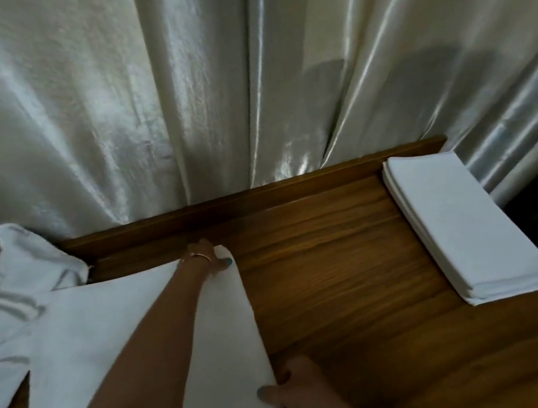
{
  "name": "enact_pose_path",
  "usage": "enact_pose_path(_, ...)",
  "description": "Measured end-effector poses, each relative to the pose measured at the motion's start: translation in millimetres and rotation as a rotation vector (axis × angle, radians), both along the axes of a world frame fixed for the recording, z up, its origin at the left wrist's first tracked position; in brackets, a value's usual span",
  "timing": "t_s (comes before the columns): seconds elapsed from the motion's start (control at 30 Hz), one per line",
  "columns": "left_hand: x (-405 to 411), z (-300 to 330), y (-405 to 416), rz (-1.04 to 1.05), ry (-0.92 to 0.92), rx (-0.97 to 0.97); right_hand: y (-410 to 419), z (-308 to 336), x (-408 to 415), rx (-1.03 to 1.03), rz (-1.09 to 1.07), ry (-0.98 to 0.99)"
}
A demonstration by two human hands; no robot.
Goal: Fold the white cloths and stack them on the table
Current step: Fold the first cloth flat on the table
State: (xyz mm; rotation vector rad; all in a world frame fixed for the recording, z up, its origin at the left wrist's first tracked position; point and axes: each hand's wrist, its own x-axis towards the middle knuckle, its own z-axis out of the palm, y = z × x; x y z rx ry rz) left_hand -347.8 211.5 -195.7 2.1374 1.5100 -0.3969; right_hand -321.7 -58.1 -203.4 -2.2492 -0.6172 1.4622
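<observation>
I can read no writing, label, brand or number anywhere here. The cloth under my hands, the folded stack at the far right corner of the bench, the wood itself and the curtain behind it all show plain surfaces with no legible marks.

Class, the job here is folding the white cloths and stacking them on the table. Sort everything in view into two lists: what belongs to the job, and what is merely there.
Belongs to the job:
- flat white cloth, gripped by the left hand and right hand
- folded stack
- unfolded pile
- wooden table

Merely there:
- shiny curtain
- bracelet
</observation>
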Motion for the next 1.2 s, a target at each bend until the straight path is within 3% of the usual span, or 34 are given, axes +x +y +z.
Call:
enact_pose_path(0.1,-2.8,-1.2,8.4,-0.023,-0.026,-0.029,-4.3,-9.1,5.3,0.072,0.062,-0.010)
enact_pose_path(0.17,5.6,0.1,6.1,0.030,-0.189,-0.073,-7.4,-12.1,11.5,0.122,0.036,-0.019)
enact_pose_path(0.27,35.8,6.4,-4.3,0.094,-0.383,-0.084,-20.1,-13.1,34.4,0.199,-0.008,-0.182)
enact_pose_path(0.4,94.1,6.5,-23.3,0.032,-0.410,-0.013,-43.7,-4.5,85.7,0.217,0.009,-0.398)
enact_pose_path(0.5,135.1,-0.3,-41.5,0.024,-0.437,0.000,-55.6,2.3,127.7,0.165,0.071,-0.573)
enact_pose_path(0.57,157.7,-6.5,-53.8,0.010,-0.550,-0.044,-59.1,2.9,150.0,0.106,0.101,-0.658)
enact_pose_path(0.87,166.4,-16.7,-110.5,-0.244,-0.805,-0.174,-74.9,-2.0,175.8,-0.166,0.214,-0.761)
enact_pose_path(0.97,130.8,-27.9,-112.4,-0.211,-0.707,0.062,-76.0,4.2,172.3,-0.201,0.205,-0.884)
enact_pose_path(1.07,80.8,-40.3,-102.6,-0.114,-0.480,0.269,-62.0,7.4,169.7,-0.026,0.268,-0.981)
enact_pose_path(1.13,46.5,-46.0,-96.6,-0.071,-0.292,0.285,-42.5,7.0,163.9,0.163,0.347,-0.914)
enact_pose_path(1.2,17.6,-47.8,-95.6,-0.026,-0.138,0.242,-23.4,0.3,158.3,0.206,0.473,-0.874)
